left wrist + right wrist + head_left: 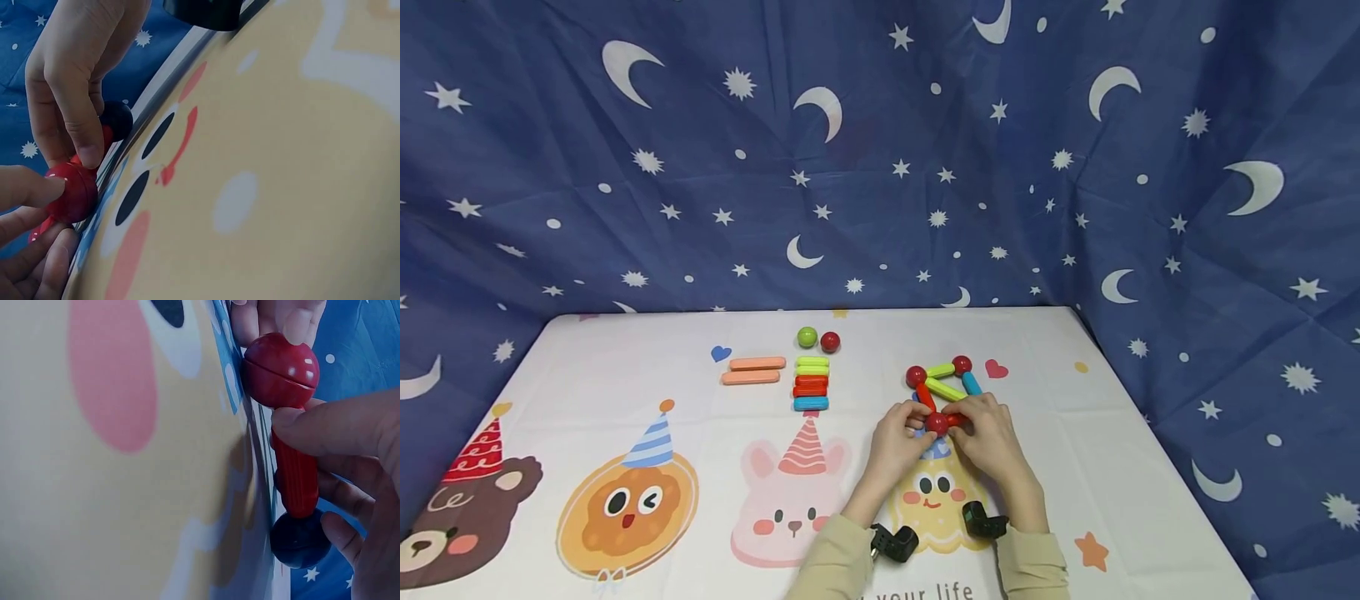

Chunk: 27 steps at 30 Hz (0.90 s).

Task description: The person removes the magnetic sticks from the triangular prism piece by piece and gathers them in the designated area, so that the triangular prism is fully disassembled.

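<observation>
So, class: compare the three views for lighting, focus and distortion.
Head view: bright, even, sharp, with the star-patterned backdrop bowed at the edges. Left wrist view: dim and soft, the glossy red plastic ball showing small glints. Right wrist view: dark too, with the cartoon-printed tablecloth blurred.

On the desk, under a cartoon-animal cloth, a green ball and a red ball sit touching near the far edge. Just in front of them lies a stack of sticks, with two orange sticks side by side to its left. A blue star-and-moon curtain hangs behind.
</observation>
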Available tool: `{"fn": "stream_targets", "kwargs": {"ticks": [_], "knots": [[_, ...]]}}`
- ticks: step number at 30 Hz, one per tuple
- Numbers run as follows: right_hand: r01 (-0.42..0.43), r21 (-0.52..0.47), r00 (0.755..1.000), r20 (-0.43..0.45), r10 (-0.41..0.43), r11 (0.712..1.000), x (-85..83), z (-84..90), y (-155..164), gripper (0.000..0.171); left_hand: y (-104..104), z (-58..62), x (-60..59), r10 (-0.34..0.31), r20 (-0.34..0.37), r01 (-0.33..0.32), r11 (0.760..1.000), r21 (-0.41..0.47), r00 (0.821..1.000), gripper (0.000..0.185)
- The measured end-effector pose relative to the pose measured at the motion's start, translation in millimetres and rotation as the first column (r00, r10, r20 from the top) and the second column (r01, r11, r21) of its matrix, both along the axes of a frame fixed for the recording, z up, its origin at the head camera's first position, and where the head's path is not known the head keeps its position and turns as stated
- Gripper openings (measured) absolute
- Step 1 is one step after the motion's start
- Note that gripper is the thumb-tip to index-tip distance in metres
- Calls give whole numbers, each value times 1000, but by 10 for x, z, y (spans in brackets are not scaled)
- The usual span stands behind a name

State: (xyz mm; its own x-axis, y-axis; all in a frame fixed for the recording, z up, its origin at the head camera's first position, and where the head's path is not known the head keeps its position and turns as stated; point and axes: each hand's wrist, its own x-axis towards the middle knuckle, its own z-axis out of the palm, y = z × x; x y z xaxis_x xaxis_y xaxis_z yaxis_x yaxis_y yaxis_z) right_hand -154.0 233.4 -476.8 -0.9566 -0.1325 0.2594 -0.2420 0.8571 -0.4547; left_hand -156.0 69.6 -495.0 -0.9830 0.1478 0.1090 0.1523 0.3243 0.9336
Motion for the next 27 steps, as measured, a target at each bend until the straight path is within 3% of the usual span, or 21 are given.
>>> {"fn": "stream_targets", "kwargs": {"ticks": [9, 20, 27], "knots": [[-18, -3, 1000, -15, 18, 1000, 16, 26, -56, 18, -19, -21, 0, -17, 2, 17, 1000, 4, 1000, 32], [-38, 4, 999, 10, 37, 999, 7, 25, -232, 23, -37, -48, -9, 57, -129, -70, 993, -100, 990, 37], [-30, -8, 999, 34, 30, 1000, 6, 24, -241, 22, -47, -44, -10, 66, -155, -86, 988, -132, 986, 35]]}}
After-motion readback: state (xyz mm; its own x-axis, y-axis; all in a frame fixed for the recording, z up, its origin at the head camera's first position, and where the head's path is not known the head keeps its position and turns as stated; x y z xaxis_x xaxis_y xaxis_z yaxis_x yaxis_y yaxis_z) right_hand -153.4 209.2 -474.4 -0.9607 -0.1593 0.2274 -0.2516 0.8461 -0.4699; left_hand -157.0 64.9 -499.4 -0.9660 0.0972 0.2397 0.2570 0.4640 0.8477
